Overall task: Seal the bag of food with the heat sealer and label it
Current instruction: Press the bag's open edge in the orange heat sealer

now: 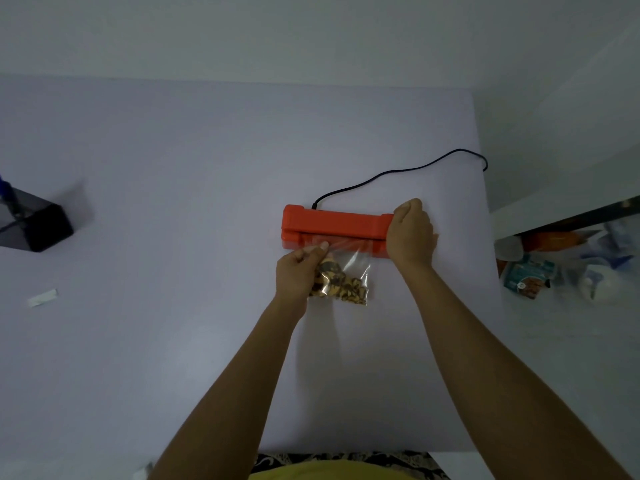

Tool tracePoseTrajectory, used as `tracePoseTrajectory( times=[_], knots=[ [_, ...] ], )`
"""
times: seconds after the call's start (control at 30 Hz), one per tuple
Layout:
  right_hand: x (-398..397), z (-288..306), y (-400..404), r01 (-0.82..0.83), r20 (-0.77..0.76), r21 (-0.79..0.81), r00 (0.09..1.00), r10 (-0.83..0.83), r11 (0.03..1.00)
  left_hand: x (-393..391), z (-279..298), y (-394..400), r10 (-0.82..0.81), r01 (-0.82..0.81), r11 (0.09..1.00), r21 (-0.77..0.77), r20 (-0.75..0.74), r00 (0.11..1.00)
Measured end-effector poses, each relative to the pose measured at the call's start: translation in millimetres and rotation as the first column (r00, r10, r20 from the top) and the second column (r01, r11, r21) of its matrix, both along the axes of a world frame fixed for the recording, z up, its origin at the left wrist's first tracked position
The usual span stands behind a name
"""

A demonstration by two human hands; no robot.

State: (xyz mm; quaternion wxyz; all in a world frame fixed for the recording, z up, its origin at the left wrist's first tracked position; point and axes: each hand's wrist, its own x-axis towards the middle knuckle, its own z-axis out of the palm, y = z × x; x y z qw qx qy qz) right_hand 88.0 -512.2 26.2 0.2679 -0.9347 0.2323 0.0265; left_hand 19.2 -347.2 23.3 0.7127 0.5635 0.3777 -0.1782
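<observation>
Orange plastic heat sealer mid pale tabletop, right hand curled over its right end; clear plastic food bag, mouth in sealer, pinched by left hand; open tabletop leftward

The heat sealer lies on the table, right of centre, its cable trailing behind to the right edge. The bag of food lies in front, top edge in the sealer. Left hand on the bag, right hand on the sealer's right end. A label strip and a pen holder lie far left.
</observation>
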Motion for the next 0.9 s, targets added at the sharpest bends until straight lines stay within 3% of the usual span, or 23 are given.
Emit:
tracePoseTrajectory(
  times=[0.43,0.67,0.9],
  knots=[
    [0.4,-1.9,-1.4,-0.003,0.015,0.004,1.0,0.003,1.0,-4.6,-10.6,8.6,-0.125,0.129,0.991,-0.043,0.086,0.988],
    [1.1,3.7,-1.8,-0.017,0.014,0.007,1.0,0.016,1.0,-2.4,-15.0,6.1,-0.111,0.116,0.992,-0.046,0.099,0.989],
    [-6.1,15.5,-14.3,-0.14,0.016,0.299,0.99,0.142,0.944,-2.8,-18.4,5.6,-0.079,0.085,0.994,-0.072,0.086,0.993]
  ],
)
